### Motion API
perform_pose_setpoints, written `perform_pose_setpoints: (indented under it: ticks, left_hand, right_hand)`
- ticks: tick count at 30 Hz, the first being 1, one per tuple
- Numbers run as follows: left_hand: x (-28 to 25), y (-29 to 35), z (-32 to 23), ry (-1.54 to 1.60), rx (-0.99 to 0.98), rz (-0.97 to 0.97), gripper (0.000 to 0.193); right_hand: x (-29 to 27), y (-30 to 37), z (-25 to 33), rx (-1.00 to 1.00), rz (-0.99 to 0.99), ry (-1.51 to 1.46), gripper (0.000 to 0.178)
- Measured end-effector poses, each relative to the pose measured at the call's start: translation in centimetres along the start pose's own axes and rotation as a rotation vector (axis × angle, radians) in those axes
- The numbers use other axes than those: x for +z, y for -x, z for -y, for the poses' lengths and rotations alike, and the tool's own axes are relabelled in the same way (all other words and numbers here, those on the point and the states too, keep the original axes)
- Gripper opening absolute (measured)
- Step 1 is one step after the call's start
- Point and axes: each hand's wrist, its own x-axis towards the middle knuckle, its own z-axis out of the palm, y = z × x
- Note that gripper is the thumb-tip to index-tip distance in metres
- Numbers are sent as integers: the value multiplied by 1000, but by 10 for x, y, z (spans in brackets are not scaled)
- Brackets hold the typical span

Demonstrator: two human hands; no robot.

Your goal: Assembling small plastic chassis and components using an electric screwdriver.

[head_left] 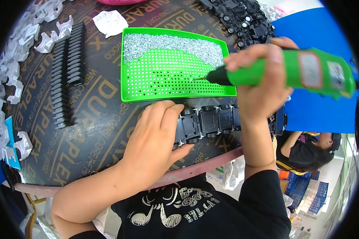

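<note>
My right hand (263,85) is wrapped round a green electric screwdriver (331,73), blurred by motion. The driver's thin bit points left and reaches over a green perforated tray (179,96). Small silver screws (167,43) are heaped along the tray's far side, and single ones sit in many of its holes. Just in front of the tray runs a row of black toy car chassis (209,121) with wheels, set side by side. At the row's left end, my left hand (153,135) grips a chassis, fingers at its far side and thumb at its near side.
Two stacked rows of black ribbed parts (60,87) lie on the left. Pale plastic parts (24,143) line the left rim. Crumpled white paper (110,22) lies behind. More black chassis (243,24) are piled at the back right, near a blue surface (315,113). A co-worker (313,149) is at right.
</note>
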Motion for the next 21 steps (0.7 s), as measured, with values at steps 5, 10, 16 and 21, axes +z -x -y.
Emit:
perform_pose_setpoints:
  ticks: [5, 10, 16, 21]
  left_hand:
    - [1, 0, 0, 39, 45, -22, 69]
    - [3, -2, 1, 58, 70, -32, 67]
    - [3, 0, 5, 54, 81, -38, 66]
    - [-2, -3, 1, 88, 61, 2, 65]
  right_hand:
    - [-8, 14, 70, 87, 59, -258, 33]
    - [-12, 37, 84, 101, 282, -157, 36]
    - [0, 49, 69, 183, 325, -197, 40]
    - [-11, 24, 62, 20, 787, -272, 38]
